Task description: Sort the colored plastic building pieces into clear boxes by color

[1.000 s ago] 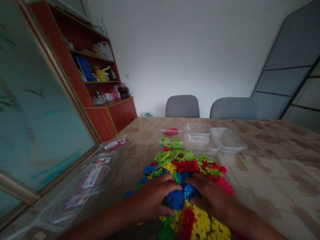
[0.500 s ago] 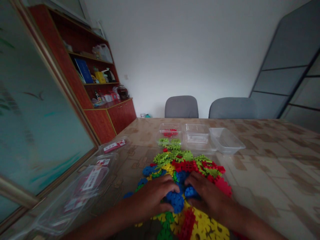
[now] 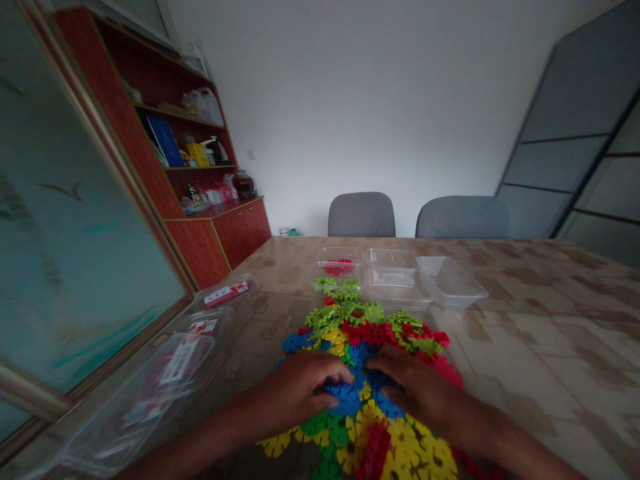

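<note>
A pile of notched plastic pieces lies on the table, with yellow pieces [image 3: 420, 447] at the front, green-yellow pieces [image 3: 325, 317] at the back and red pieces [image 3: 373, 333] between. My left hand [image 3: 317, 380] is curled at the left of the blue pieces [image 3: 346, 399], thumb and fingers around their edge. From the right, my right hand [image 3: 407, 383] reaches over more blue pieces, its fingers bent and touching them. Both hands face each other across the middle of the pile. Some blue pieces under the right fingers are hidden.
Clear plastic containers [image 3: 453, 287] stand behind the pile, one with red and green-yellow pieces. Clear lids with labels [image 3: 183, 360] lie at the left. Two grey chairs [image 3: 361, 215] are beyond the table's far edge [image 3: 300, 239].
My left hand has shifted slightly left and down with blue pieces beside it. Blue pieces near my right hand have moved a little lower. The view has shifted slightly.
</note>
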`<control>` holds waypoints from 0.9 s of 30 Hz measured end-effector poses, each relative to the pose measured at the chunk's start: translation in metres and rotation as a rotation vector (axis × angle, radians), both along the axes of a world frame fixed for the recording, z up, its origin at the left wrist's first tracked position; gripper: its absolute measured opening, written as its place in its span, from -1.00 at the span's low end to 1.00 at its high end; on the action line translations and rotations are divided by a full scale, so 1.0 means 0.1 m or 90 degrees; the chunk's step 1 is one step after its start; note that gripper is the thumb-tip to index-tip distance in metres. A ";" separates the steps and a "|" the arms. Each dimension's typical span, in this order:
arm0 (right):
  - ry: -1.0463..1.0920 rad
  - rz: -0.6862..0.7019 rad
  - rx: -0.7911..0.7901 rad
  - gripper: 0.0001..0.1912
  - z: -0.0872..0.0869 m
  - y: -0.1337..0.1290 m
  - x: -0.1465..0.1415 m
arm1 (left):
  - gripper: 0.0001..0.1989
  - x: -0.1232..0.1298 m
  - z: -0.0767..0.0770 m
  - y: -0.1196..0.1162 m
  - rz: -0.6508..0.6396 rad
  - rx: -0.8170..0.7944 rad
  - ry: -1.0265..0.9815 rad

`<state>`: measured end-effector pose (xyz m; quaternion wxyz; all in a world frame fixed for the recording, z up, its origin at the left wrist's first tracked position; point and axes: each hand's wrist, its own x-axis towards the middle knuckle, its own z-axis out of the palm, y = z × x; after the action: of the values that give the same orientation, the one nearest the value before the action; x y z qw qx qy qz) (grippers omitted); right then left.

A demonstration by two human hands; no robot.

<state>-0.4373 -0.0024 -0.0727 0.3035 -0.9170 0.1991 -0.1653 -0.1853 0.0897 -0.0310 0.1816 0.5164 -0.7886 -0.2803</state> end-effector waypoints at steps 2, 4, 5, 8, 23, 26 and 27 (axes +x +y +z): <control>0.007 0.001 0.000 -0.60 0.00 -0.02 -0.01 | -0.77 0.02 0.01 -0.01 0.009 -0.010 -0.004; 0.012 -0.001 -0.018 -0.58 -0.01 -0.02 -0.02 | -0.79 0.02 0.01 -0.02 0.025 -0.011 -0.003; 0.016 -0.002 -0.028 -0.56 -0.02 -0.02 -0.01 | -0.79 0.02 0.01 -0.03 0.033 -0.009 0.002; 0.036 -0.007 -0.039 -0.52 -0.07 -0.04 0.01 | -0.78 0.00 -0.02 -0.05 0.061 0.001 0.043; -0.184 -0.067 0.209 -0.86 0.19 0.06 0.19 | -0.79 -0.17 -0.15 -0.12 0.143 0.132 0.355; -0.209 -0.047 0.235 -0.80 0.15 0.10 0.21 | -0.67 -0.21 -0.16 -0.11 0.147 0.168 0.431; -0.225 -0.031 0.259 -0.78 0.14 0.11 0.22 | -0.63 -0.21 -0.17 -0.12 0.143 0.174 0.448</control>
<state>-0.4150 0.0084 -0.0586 0.5076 -0.7889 0.1943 -0.2866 -0.2068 0.0781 -0.0482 0.3999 0.4912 -0.5719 -0.5213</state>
